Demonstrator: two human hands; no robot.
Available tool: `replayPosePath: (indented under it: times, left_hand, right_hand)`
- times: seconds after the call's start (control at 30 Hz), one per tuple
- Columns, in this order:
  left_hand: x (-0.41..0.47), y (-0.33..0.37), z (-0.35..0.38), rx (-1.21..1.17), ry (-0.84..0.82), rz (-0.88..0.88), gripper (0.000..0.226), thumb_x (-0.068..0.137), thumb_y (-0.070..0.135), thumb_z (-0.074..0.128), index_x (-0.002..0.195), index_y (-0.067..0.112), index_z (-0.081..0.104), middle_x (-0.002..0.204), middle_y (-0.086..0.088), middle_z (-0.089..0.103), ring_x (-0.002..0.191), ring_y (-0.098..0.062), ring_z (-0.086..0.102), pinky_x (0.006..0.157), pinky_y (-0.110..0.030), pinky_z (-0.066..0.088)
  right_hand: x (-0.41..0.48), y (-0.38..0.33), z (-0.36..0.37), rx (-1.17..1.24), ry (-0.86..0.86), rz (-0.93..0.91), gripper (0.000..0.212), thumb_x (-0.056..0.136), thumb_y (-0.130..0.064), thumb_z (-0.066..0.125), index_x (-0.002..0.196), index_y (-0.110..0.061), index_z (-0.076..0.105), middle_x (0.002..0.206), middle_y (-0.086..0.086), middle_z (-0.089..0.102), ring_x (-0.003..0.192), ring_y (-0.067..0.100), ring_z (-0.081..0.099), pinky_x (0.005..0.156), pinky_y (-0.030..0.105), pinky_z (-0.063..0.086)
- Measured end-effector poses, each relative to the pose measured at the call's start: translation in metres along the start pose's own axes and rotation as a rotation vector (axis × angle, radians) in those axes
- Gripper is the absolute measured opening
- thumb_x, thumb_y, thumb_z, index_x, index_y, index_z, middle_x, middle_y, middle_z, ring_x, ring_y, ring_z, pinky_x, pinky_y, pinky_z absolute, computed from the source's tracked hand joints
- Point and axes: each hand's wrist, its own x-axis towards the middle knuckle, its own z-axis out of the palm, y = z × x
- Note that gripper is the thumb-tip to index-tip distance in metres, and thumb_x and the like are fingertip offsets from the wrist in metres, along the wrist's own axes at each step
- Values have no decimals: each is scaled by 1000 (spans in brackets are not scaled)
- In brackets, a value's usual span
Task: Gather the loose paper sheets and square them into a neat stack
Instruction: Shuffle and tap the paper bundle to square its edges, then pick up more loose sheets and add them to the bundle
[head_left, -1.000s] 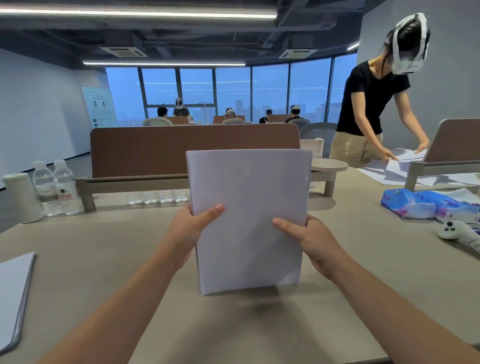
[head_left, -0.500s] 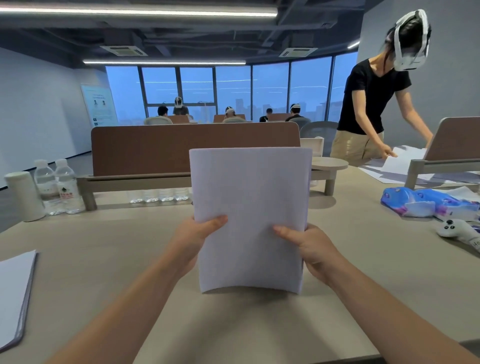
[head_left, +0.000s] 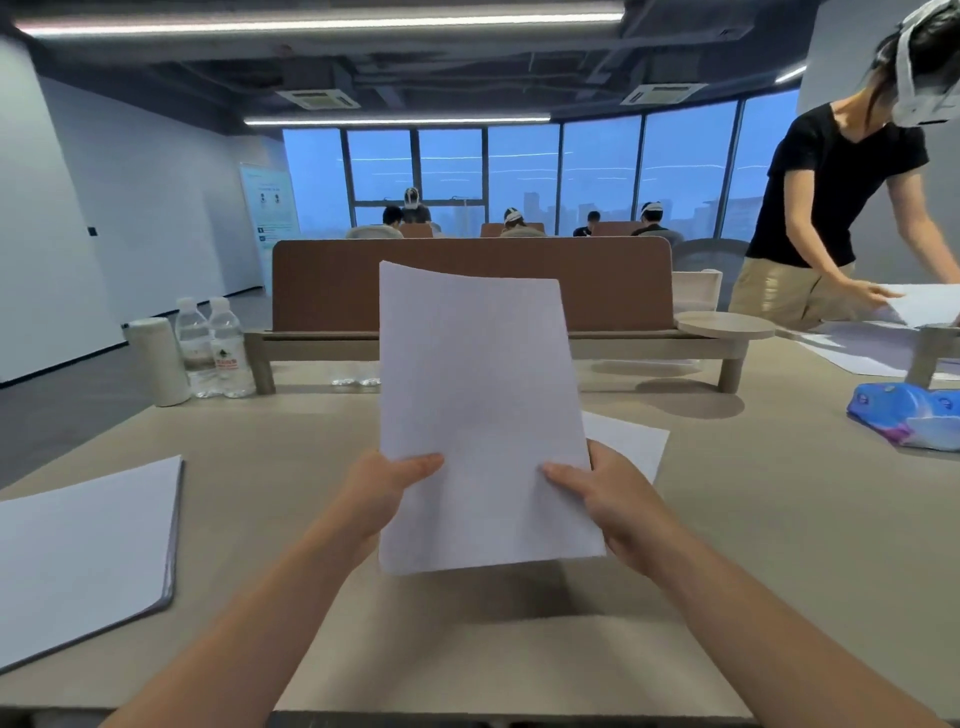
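Fingers (head_left: 418, 461) of left hand (head_left: 379, 493) and right hand (head_left: 618, 499) clamp paper stack (head_left: 478, 405) sides | stack now lifted off tabletop (head_left: 779, 519) near its front edge, no longer standing on it | I reckon loose sheet (head_left: 631, 436) behind needs gathering

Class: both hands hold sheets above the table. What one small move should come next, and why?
Probably lower the paper stack so its bottom edge taps the table. The left hand and right hand grip its lower sides, it hangs tilted clear of the tabletop, and its top left corner curls, so the edges may not be flush yet.
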Motion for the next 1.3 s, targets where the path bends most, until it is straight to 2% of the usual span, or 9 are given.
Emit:
replayPosePath:
  times: [0.17,0.3,0.5,0.6,0.7,0.83,0.9,1.13,1.3]
  left_hand:
    - [-15,9,-68,0,167,-65,18,89,11,66,108,12,68,108,-11,73,100,-33,68,95,-49,52]
    - [-32,11,-125,33,293,-107,27,94,8,53,120,11,61,116,-12,68,108,-37,64,97,-52,50]
    - [-63,7,-217,226,498,-139,26,92,3,49,114,12,59,110,-5,62,104,-32,59,94,-47,49]
    - [-76,5,-257,263,582,-155,24,88,-1,48,103,11,62,106,-8,65,98,-31,62,90,-45,51]
    - [-87,4,-291,268,637,-165,22,83,-6,49,91,8,63,100,-14,68,89,-34,64,79,-41,49]
    - [-94,0,-326,327,708,-171,36,60,8,49,89,12,69,98,-13,72,97,-38,67,79,-41,51]
    - [-96,-2,-338,361,709,-193,36,61,6,47,88,13,69,96,-11,72,96,-37,67,76,-37,48]
    - [-101,-5,-353,441,740,-220,35,83,-8,41,87,18,64,91,4,65,95,-25,60,77,-34,44]
    - [-102,-10,-360,494,754,-214,37,84,-7,44,100,13,69,97,-6,69,95,-29,61,69,-31,42]
  right_hand:
    - [5,-10,71,-71,-70,-28,21,99,-22,56,119,-24,63,111,-7,71,100,18,69,93,43,56]
    - [15,-16,131,-40,-124,-16,22,99,-18,55,118,-24,65,110,-7,73,97,16,70,90,39,57]
    - [23,-25,236,-47,-241,33,14,91,-8,58,98,-12,70,96,4,76,88,25,73,82,41,58]
    - [22,-29,283,-97,-287,37,11,86,-7,57,86,-8,68,85,6,73,73,24,69,65,33,50]
    - [20,-33,323,-162,-331,19,19,83,-9,54,92,5,64,79,6,65,67,21,56,61,29,38]
    - [20,-39,365,-222,-336,11,17,82,-6,53,87,10,58,77,8,58,66,20,49,59,29,34]
    - [21,-40,382,-231,-332,-1,24,80,-5,51,93,12,60,75,11,59,66,19,48,60,29,34]
    - [21,-33,420,-319,-357,-97,31,68,-16,45,85,0,66,83,15,72,65,23,57,58,31,40]
    - [16,-32,424,-463,-368,-116,12,78,-11,49,69,-9,56,69,5,62,65,24,53,55,30,35]
